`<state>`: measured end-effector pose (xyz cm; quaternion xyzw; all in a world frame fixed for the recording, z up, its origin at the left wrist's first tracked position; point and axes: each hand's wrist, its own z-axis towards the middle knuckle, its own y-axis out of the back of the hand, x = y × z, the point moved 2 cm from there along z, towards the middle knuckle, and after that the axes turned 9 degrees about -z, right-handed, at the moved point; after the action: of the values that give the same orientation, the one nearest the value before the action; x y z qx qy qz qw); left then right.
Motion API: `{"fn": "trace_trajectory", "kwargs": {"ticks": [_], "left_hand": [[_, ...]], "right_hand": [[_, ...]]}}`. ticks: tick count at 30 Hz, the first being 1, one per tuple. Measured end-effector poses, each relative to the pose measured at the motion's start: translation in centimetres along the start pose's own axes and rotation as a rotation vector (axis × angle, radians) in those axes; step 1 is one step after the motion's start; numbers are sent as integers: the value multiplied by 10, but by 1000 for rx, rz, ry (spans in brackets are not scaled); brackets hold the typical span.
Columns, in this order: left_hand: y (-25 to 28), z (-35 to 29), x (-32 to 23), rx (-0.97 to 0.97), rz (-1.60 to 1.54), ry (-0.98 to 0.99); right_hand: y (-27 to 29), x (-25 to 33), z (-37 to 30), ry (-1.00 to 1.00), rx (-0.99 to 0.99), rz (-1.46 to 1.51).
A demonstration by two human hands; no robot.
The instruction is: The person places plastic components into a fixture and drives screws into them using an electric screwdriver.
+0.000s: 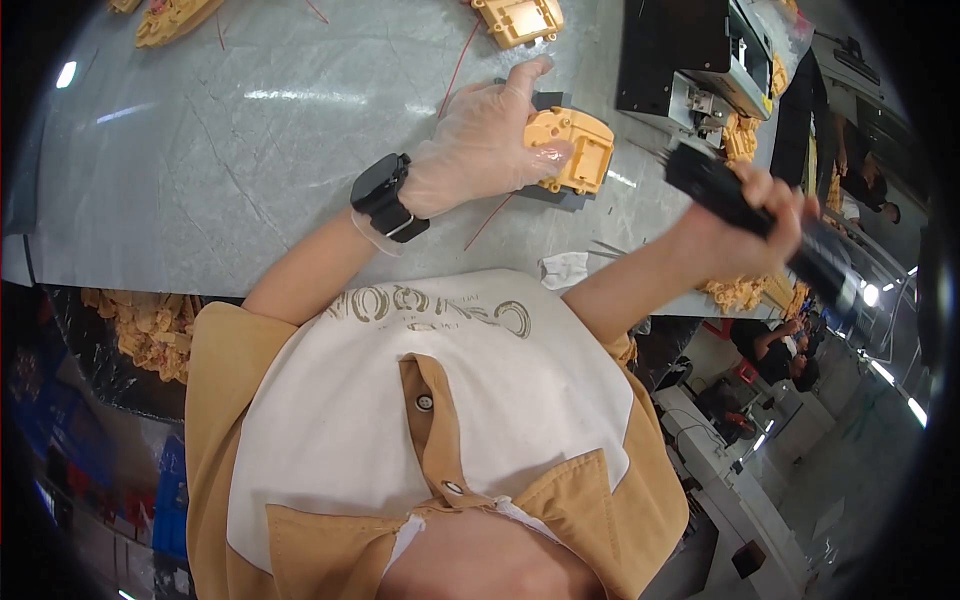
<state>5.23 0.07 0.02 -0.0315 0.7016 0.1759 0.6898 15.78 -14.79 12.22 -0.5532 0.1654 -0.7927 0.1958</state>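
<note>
My left hand (475, 150), in a clear thin glove, holds a yellow-orange plastic housing (580, 145) against a dark grey block (565, 200) on the table. One finger stretches past the housing's upper edge and another presses on its face. To the right, my right hand (755, 225) is closed round a black electric screwdriver (715, 185), held up off the table and tilted. Motion blurs the tool, and its tip is hard to make out. It is apart from the housing.
The grey table (270, 150) bears another yellow housing (518, 20) at the far side. A black machine (690, 60) stands at the far right. Near the front edge lies a white scrap (565, 268). More yellow parts (150, 330) fill a bag at lower left. Thin red wires lie about.
</note>
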Motion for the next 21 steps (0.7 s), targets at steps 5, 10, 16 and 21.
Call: {"fn": "trace_trajectory", "kwargs": {"ticks": [5, 10, 16, 21], "left_hand": [[19, -17, -52, -166, -550, -352], [57, -54, -61, -295, -51, -615], [191, -223, -9, -1369, -70, 59], [260, -397, 67, -1807, -1532, -42]], "right_hand": [[22, 58, -5, 165, -2, -43], [40, 45, -9, 77, -6, 0], [68, 37, -21, -50, -48, -21], [82, 24, -20, -138, -103, -41]]}}
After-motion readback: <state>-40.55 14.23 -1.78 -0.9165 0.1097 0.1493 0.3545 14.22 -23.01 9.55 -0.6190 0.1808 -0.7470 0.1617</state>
